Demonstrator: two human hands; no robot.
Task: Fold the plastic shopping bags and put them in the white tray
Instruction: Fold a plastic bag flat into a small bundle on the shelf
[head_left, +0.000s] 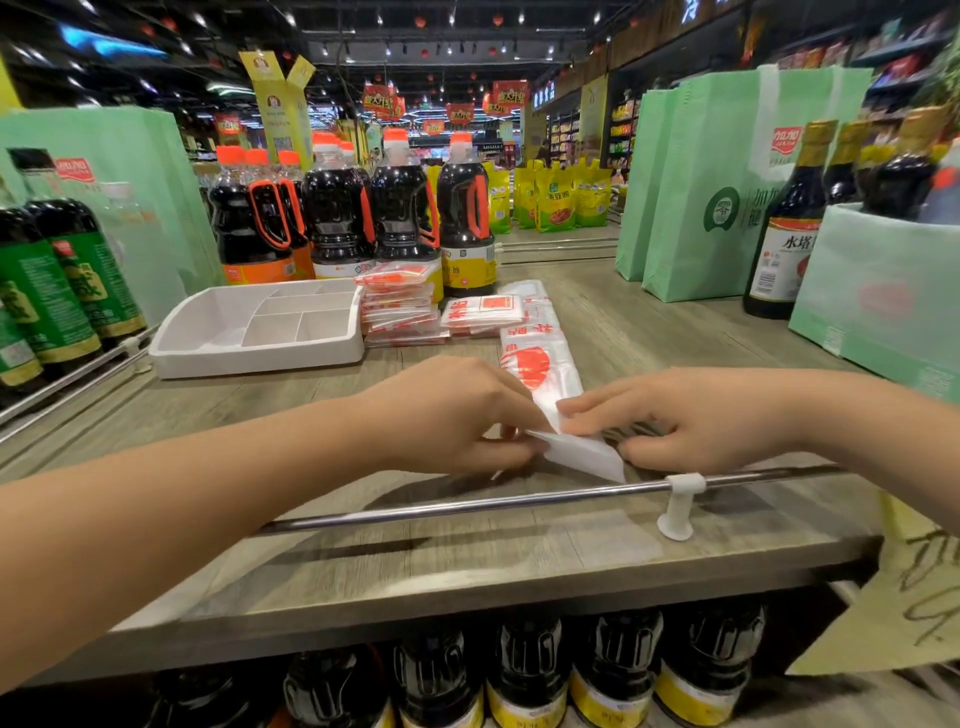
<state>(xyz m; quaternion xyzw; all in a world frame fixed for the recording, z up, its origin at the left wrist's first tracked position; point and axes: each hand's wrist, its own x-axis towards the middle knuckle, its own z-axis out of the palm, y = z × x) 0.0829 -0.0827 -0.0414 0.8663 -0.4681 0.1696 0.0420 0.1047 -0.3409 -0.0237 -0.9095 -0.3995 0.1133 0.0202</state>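
A long white plastic bag with red print (537, 353) lies folded into a strip on the wooden shelf top, running from the back toward me. My left hand (457, 415) pinches its near end from the left. My right hand (696, 421) pinches the same end from the right, where a white corner is turned up. A white divided tray (197, 332) sits at the back left. Beside it stands a stack of folded bags (400, 306), and one more folded bag (483, 312) lies to its right.
Dark sauce bottles with orange caps (353, 208) stand behind the tray. Green-labelled bottles (52, 280) line the left. Green fabric bags (717, 182) and vinegar bottles (789, 228) stand on the right. A metal rail (519, 501) runs along the shelf's near edge.
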